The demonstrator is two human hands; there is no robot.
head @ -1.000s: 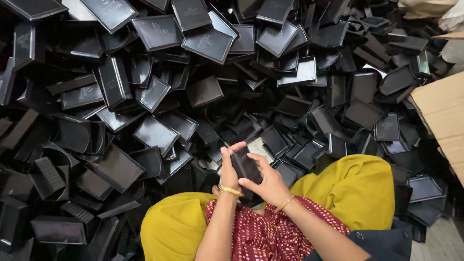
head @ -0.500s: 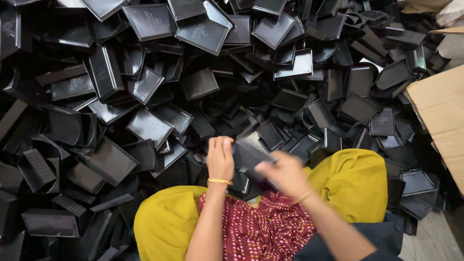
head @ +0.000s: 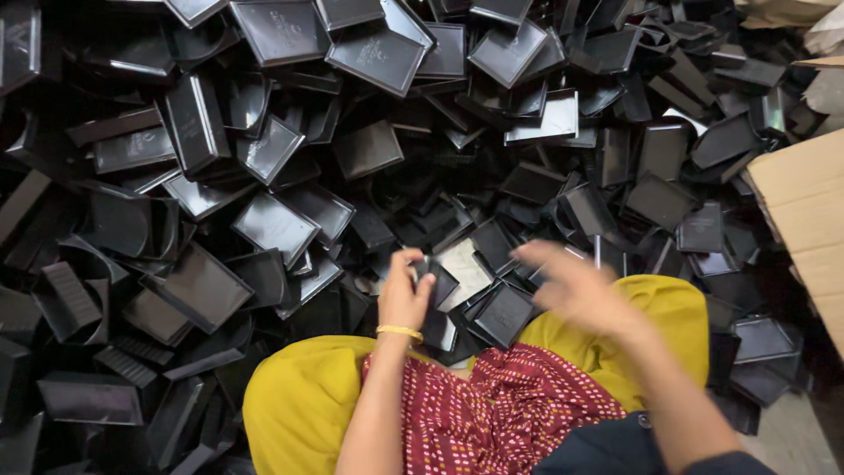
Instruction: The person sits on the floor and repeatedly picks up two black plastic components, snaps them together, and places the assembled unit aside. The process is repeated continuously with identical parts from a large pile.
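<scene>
I sit with yellow-clad knees at the foot of a big heap of black plastic trays (head: 369, 53). My left hand (head: 404, 295), with a gold bangle at the wrist, is closed around a small black plastic piece (head: 437, 280) just above my lap. My right hand (head: 576, 286) is blurred, fingers spread, empty, hovering to the right of the left hand above a black tray (head: 503, 312) that leans against my knee.
The heap of black trays and lids fills the view on the left, ahead and on the right. A brown cardboard box (head: 804, 198) stands at the right edge. A patch of grey floor (head: 787, 440) shows at the bottom right.
My right hand has let go of the black piece and swung out to the right, fingers spread. My left hand keeps hold of the piece. The view has shifted slightly.
</scene>
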